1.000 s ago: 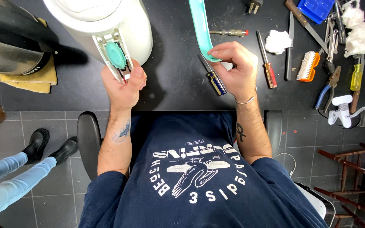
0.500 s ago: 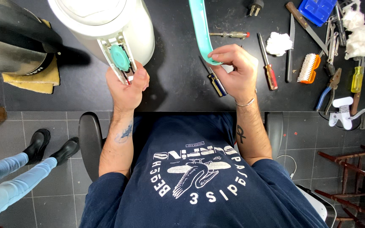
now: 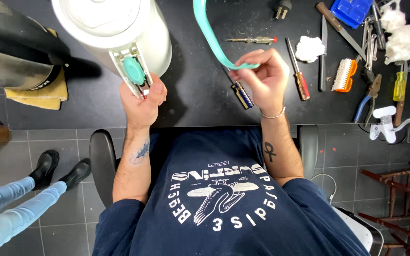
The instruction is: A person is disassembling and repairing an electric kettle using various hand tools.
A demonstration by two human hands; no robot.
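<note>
A white electric kettle (image 3: pixel 115 28) lies tilted on the black workbench (image 3: pixel 200 99), its open handle spine with a teal button (image 3: pixel 134 70) facing me. My left hand (image 3: pixel 143 102) grips the lower end of that handle spine. My right hand (image 3: pixel 262 78) pinches the near end of a long curved teal plastic strip (image 3: pixel 210 35), which arcs away toward the top of the view. A blue-handled screwdriver (image 3: pixel 239 92) lies on the bench just left of my right hand.
A grey metal pot (image 3: pixel 10 47) on a yellow cloth stands at the left. Screwdrivers, pliers (image 3: pixel 368 97), an orange brush (image 3: pixel 344 75), cotton wads and a blue box crowd the right. Another person's legs in jeans and black boots (image 3: pixel 48 173) are lower left.
The kettle has tipped and shifted toward me with my left hand. My right hand lifted the teal strip's end slightly and moved a little right.
</note>
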